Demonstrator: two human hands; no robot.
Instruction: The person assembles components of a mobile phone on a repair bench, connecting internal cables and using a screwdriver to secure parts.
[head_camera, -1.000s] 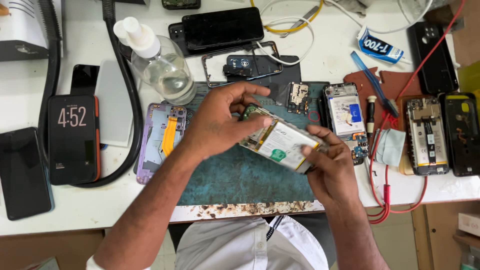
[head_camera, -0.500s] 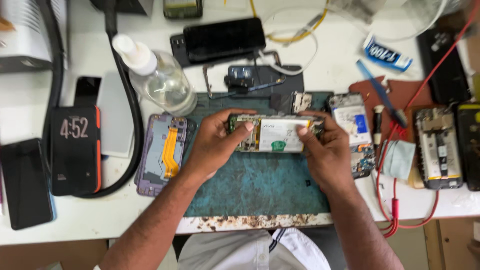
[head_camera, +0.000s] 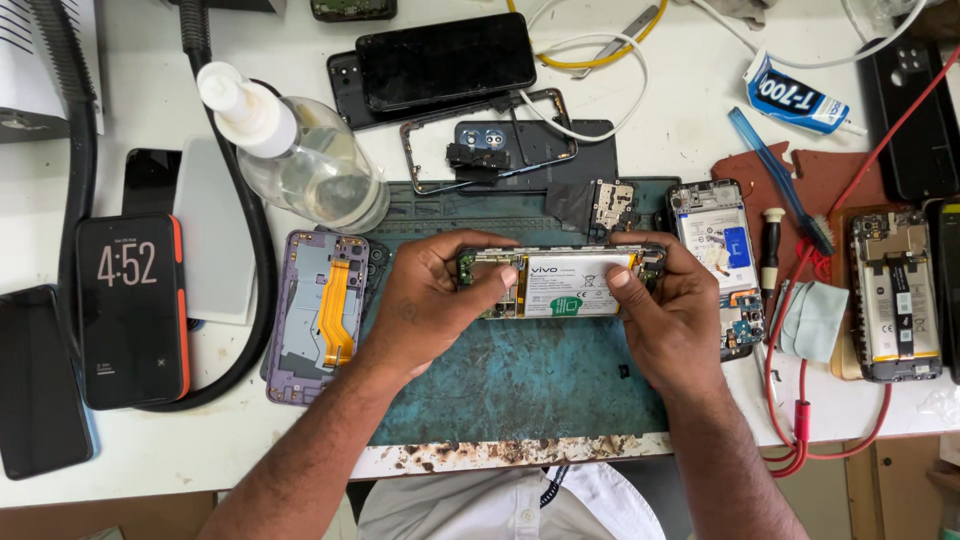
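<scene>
Both hands are holding an opened black smartphone with a white battery (head_camera: 560, 283) flat over a worn green rubber work mat (head_camera: 520, 385).

The left hand (head_camera: 430, 300) is grasping the phone's left end in a pinching grip, thumb pressing on its circuit board; the right hand (head_camera: 665, 310) is clasping the right end, its thumb lying on the battery. Fingers are hiding the phone's outer edges, and small board parts are hard to make out. The mat is lying on a cluttered white tabletop (head_camera: 700, 120), its near edge stained brown. Left of the mat, a purple phone frame with an orange ribbon cable (head_camera: 318, 315) is lying; a clear plastic spray bottle (head_camera: 300, 155) is lying farther back. A black hose (head_camera: 255, 260) is running off the far edge.
</scene>
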